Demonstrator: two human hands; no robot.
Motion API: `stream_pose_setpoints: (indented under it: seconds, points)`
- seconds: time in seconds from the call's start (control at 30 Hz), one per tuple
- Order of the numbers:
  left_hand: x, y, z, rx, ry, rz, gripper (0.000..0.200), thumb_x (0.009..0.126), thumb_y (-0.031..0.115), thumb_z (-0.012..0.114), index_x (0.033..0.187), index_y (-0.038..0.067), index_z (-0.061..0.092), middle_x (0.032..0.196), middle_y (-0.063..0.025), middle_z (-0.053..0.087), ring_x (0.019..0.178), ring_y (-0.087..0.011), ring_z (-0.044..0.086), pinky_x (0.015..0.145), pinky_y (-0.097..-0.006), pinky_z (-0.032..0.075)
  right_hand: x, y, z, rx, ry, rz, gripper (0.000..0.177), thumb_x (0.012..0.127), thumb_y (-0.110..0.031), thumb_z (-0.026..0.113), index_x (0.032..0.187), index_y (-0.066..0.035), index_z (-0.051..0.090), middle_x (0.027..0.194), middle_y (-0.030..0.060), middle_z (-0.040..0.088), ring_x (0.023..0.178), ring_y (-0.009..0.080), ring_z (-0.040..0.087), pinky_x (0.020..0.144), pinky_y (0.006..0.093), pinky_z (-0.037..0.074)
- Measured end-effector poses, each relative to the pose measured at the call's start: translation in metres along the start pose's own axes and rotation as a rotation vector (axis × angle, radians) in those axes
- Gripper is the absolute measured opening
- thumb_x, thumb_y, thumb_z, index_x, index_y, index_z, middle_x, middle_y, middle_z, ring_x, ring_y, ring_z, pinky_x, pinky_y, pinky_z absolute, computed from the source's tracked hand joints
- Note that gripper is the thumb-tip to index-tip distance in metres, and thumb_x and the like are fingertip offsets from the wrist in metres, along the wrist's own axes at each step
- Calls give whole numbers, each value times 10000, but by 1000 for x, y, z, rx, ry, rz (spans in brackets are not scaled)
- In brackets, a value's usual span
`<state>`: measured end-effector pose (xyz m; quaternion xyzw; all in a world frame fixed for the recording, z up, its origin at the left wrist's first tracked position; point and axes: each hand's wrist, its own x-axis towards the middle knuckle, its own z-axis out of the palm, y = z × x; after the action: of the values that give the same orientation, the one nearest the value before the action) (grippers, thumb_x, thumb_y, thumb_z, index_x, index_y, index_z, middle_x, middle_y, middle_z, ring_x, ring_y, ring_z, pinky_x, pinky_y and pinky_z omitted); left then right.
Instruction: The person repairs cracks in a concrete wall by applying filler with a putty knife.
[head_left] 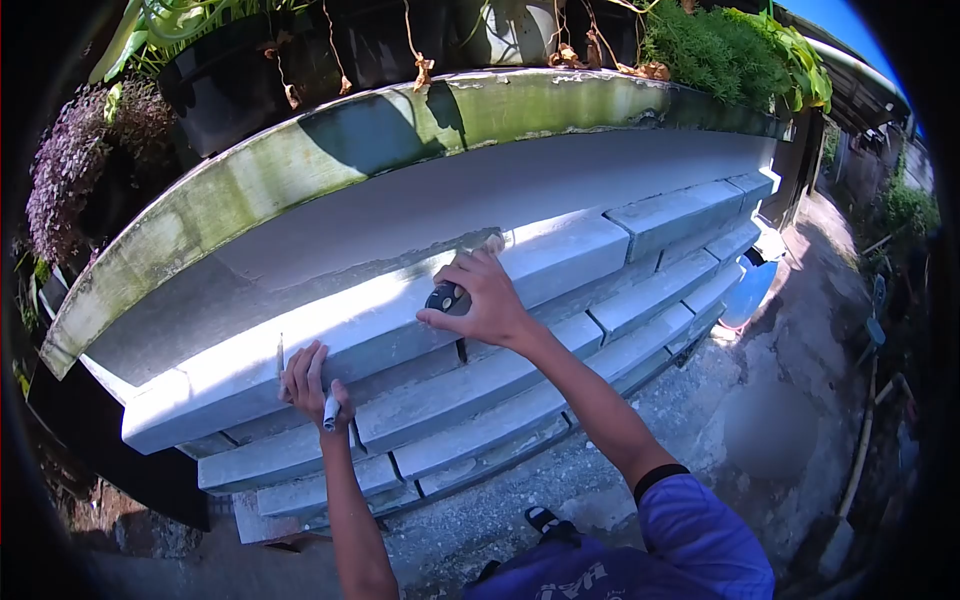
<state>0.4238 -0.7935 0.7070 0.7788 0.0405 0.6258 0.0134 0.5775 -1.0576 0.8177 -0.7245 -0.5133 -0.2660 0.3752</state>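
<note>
My right hand (488,300) is closed around a black, rounded case that looks like a tape measure (445,297), just over the front edge of the top block ledge (565,258). My left hand (308,378) rests against the front edge of the same ledge, further left. Between its thumb and fingers sits a white, pen-like marker (331,412), pointing down toward me. A thin upright strip (281,355) shows beside the left fingertips; what it is I cannot make out. Strong sunlight washes out the ledge surface between the hands.
Stepped rows of grey blocks (470,400) run below the ledge. A mossy curved planter rim (250,190) overhangs it, with potted plants (710,55) above. At the right end stands a blue container (750,293). My sandalled foot (541,519) is on the concrete ground (660,440).
</note>
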Motion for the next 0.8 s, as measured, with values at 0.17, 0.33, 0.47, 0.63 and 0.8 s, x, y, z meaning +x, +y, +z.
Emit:
stream_pose_setpoints:
  seconds: [0.17,0.33,0.47,0.63,0.8]
  points:
    - [3,1,-1,-26,5,9,477,844,324,469,1195,74,675,1242,-98,663,1222,-297,557,1088,-466,288,-7,-19,3,66,-21,31,537,750,-551,772,912,-43,702,879,84,604,930,264,552,925,410,427]
    - [1,1,-2,-14,-3,2,478,843,325,470,1193,72,675,1244,-98,663,1224,-297,556,1093,-463,283,-2,4,1,-27,73,7,535,757,-548,772,910,-40,700,857,91,600,913,275,552,919,423,434]
    - [0,-2,2,-29,3,2,477,847,328,468,1192,72,676,1247,-100,664,1229,-299,555,1092,-460,284,-9,-13,6,69,34,-73,469,734,-479,807,890,-56,676,865,77,591,871,261,525,868,390,436]
    - [6,3,-1,-35,6,5,479,853,333,464,1196,72,672,1247,-102,664,1226,-307,554,1086,-453,287,-4,1,4,16,78,-15,468,733,-472,812,896,-54,679,860,86,595,879,270,531,875,392,441]
    - [0,1,-1,-27,-3,2,474,859,332,463,1199,72,669,1251,-104,662,1231,-309,552,1083,-452,287,-2,2,-7,43,50,0,460,740,-471,805,887,-52,683,869,86,607,893,279,531,894,397,438]
